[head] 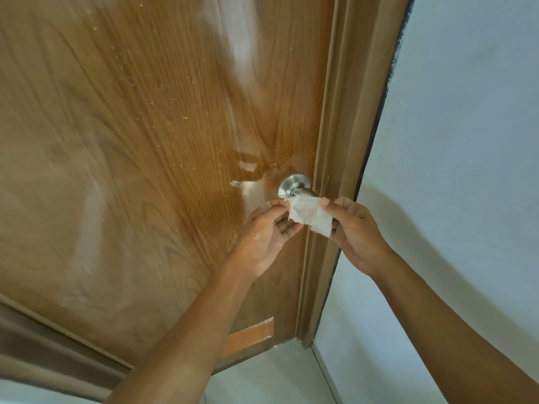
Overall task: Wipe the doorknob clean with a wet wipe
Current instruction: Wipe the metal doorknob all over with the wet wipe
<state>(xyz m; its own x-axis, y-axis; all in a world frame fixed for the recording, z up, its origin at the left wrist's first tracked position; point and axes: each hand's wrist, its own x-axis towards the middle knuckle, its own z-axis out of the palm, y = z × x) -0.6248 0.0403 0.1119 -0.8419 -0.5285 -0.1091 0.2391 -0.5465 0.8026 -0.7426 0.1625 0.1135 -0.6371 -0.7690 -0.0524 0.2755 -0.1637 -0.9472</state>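
- Doorknob (294, 186) sits on the wooden door (145, 141), just above and beyond your two hands; its round head is partly hidden behind the top edge of the wet wipe (310, 214), so only the plate and the neck show clearly.
- Your left hand (269, 228) pinches the left corner of the wipe between thumb and fingers; the other fingers curl loosely under it.
- Your right hand (354, 225) pinches the right edge in the same way, so the wipe is stretched flat between both hands. It shows faint reddish marks on its face.
- From your hands, the knob lies up and a little to the left, closer to your left hand than to your right one.
- The knob's axis points out from the door toward you, so I judge the wipe must go forward and wrap around the head from the front.
- Whether the wipe already touches the knob, I cannot tell.
- The door frame (329, 199) stands just right of the knob, behind the wipe.
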